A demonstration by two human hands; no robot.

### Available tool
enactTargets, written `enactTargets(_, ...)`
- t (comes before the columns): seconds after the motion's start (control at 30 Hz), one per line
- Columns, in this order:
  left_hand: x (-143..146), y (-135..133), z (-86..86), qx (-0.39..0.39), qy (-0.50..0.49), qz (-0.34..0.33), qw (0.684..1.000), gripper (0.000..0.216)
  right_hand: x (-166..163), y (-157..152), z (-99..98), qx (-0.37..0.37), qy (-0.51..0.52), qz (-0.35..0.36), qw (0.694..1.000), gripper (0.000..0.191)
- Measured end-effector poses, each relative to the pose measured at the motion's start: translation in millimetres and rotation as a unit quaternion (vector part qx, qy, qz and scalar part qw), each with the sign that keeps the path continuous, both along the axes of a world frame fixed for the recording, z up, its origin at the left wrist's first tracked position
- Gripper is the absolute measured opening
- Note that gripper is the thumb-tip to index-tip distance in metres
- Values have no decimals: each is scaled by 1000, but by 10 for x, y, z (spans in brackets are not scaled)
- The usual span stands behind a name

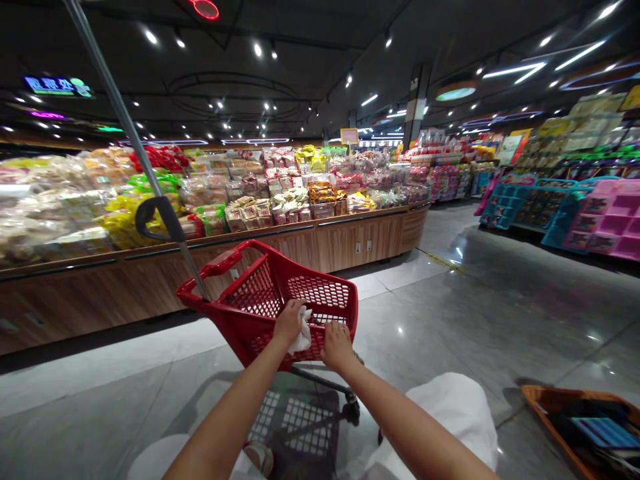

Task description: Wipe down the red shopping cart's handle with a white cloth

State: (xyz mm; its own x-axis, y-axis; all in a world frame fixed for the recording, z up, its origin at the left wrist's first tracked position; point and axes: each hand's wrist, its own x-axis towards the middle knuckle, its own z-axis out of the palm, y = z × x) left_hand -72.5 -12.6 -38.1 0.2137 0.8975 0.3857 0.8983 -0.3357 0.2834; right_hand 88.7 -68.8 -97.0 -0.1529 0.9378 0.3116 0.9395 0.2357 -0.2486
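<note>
A red plastic shopping cart [305, 267] stands right in front of me, its basket made of open mesh. My left hand [289, 323] is closed around a crumpled white cloth or tissue [303, 335] at the near rim of the basket. Just to the right, my right hand [337, 345] has its fingers curled over the same rim, near the corner. A grey metal pole [120, 107] with a black loop handle [150, 220] rises at a tilt from the cart's handle end.
Behind the cart runs a long wood-fronted display counter [295, 247] heaped with packaged food. At the lower right an orange-brown basket [537, 400] holds dark items and a lit screen [603, 432]. Pink and blue racks [607, 217] stand farther right, past grey tiled floor [440, 313].
</note>
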Motion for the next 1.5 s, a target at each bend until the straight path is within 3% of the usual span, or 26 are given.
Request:
enactTargets(0.1,80,13,-40,-6,33,-50,998,36,6,46,-3,-5,-6,21,1000,65)
enactTargets(0.23,-49,-12,22,-48,126,-132,982,21,123,70,28,-16,-17,56,998,67)
enactTargets(0.33,-36,-65,64,-48,199,-142,968,30,115,52,44,-14,-12,56,998,66)
enactTargets(0.43,154,-103,44,-42,252,-128,958,39,53,42,38,1,-5,27,1000,57)
enactTargets(0.57,260,-83,30,-36,286,-132,948,28,82,77,27,1,-8,27,1000,39)
enactTargets(0.67,-92,-17,145,-44,303,-132,943,19,169,102,28,5,-7,28,1000,36)
enactTargets(0.8,-839,66,395,-38,338,-55,939,20,194,94,48,7,-10,16,1000,37)
enactTargets(0.87,-1015,75,465,-32,332,-33,942,24,148,79,64,-1,-16,5,1000,42)
enactTargets(0.93,-927,60,440,-41,305,-32,951,29,86,64,78,-10,-21,-11,1000,46)
enactTargets(1.13,175,-73,-19,-44,257,-86,962,36,55,73,63,-12,-22,-8,1000,43)
enactTargets(1.2,315,-81,-85,-30,256,-112,960,28,110,113,45,-13,-26,-2,1000,42)
enactTargets(1.3,10,-32,16,-23,264,-121,957,18,220,214,26,-24,-45,-11,999,53)
enactTargets(1.5,-1244,-53,472,58,269,-75,958,26,493,461,64,-64,-53,-37,996,60)
